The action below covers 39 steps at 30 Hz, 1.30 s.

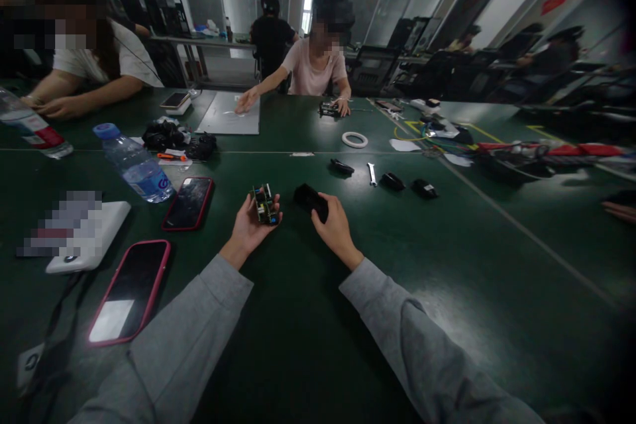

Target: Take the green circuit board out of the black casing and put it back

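Head view: the small circuit board [265,204] sits in my left grip [247,225], resting against the upturned palm with my fingers and thumb curled around it, above the near part of the green desk [298,344]. Just to the right of it, apart from the board, a black case [304,196] is clasped in my right grip [336,222], thumb on the near side; what it holds inside, if anything, is too dark to tell.

Beyond my right grip lie a small wrench [372,174] and three dark pieces: one [341,167] to the left of the wrench, two [393,181] to the right of it. Farther off is a white ring [354,140]. Off to my left, a phone in a red case [189,204] lies near a blue-capped water bottle [134,162], which looks tilted, and a second phone in a pink case [130,291] lies just beside my gray sleeve [199,318]. Behind the bottle are an orange tool [171,156] and a black bundle [166,136]. Across from me, a person in a pink top [311,69] has one hand at a dark device [328,109] and the other over a pale flat panel [223,120].
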{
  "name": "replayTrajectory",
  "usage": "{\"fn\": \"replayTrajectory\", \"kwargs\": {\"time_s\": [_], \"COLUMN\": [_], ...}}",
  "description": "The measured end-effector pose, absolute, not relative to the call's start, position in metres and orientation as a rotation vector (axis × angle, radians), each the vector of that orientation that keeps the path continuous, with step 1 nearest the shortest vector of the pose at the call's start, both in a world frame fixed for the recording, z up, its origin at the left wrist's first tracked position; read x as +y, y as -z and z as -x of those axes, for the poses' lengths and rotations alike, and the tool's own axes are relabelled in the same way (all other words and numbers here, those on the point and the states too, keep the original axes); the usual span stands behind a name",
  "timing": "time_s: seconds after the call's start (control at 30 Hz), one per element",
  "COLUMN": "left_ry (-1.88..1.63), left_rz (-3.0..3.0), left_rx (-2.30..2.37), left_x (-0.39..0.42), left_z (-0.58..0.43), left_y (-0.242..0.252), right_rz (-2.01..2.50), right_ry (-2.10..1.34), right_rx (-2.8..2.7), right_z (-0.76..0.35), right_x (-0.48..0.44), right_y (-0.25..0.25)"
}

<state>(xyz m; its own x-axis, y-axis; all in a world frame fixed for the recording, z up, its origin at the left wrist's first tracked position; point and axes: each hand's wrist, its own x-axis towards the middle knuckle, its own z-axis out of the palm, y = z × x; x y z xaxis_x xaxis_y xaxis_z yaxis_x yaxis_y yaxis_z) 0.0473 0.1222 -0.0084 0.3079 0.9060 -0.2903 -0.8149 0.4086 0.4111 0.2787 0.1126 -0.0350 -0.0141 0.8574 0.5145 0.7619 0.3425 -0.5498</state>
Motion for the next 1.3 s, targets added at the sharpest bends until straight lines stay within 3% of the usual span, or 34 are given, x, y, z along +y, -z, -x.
{"fn": "replayTrajectory", "kwargs": {"time_s": [0.33,0.7,0.97,1.13,1.3], "left_ry": [-1.184,-1.254,-1.19,-1.15,-1.145], "left_rz": [-0.139,-0.194,-0.092,-0.091,-0.106], "left_rx": [0.661,0.629,0.561,0.505,0.513], "left_x": [0.123,0.122,0.124,0.123,0.123], "left_z": [-0.05,-0.053,-0.044,-0.043,-0.043], "left_y": [0.002,0.008,0.004,0.006,0.006], "right_rz": [1.444,1.252,1.585,1.585,1.742], "right_ry": [0.148,-0.028,0.071,-0.057,0.342], "right_rx": [-1.702,-2.15,-1.906,-1.954,-1.415], "right_z": [-0.257,-0.183,-0.271,-0.324,-0.435], "right_x": [0.093,0.074,0.109,0.114,0.117], "right_y": [0.006,-0.006,0.004,0.025,0.011]}}
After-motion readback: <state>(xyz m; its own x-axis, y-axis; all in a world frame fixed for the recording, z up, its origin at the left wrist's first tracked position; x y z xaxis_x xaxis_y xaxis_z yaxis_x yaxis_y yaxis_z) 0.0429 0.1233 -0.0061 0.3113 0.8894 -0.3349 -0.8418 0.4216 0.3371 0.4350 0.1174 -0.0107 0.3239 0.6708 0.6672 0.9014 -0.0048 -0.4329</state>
